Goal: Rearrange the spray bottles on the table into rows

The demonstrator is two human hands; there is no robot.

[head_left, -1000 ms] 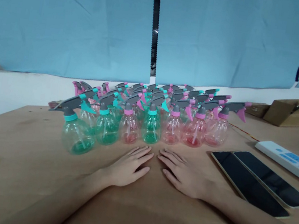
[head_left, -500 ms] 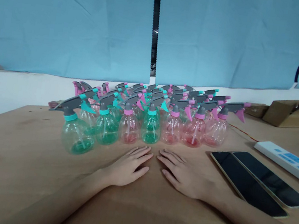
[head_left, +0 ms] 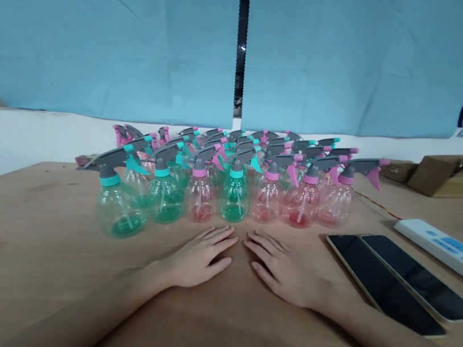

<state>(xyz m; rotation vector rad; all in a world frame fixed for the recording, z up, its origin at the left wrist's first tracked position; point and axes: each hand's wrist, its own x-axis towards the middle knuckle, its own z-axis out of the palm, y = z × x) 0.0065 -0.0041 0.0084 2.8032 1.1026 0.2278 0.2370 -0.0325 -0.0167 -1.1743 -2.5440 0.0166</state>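
My left hand (head_left: 198, 258) and my right hand (head_left: 287, 270) lie flat, palms down, on the brown table (head_left: 30, 260), fingertips almost touching each other. Both hold nothing. Just beyond the fingers stands a crowd of several small clear spray bottles with grey triggers. A green bottle (head_left: 234, 197) is nearest my left fingertips, and a pink bottle (head_left: 266, 198) is nearest my right ones. Another green bottle (head_left: 117, 203) stands a little forward at the left end of the front row.
Two dark phones (head_left: 383, 284) lie side by side to the right of my right hand. A white power strip (head_left: 445, 249) lies beyond them. An open cardboard box (head_left: 451, 173) sits at the far right. A blue cloth (head_left: 104, 35) hangs behind.
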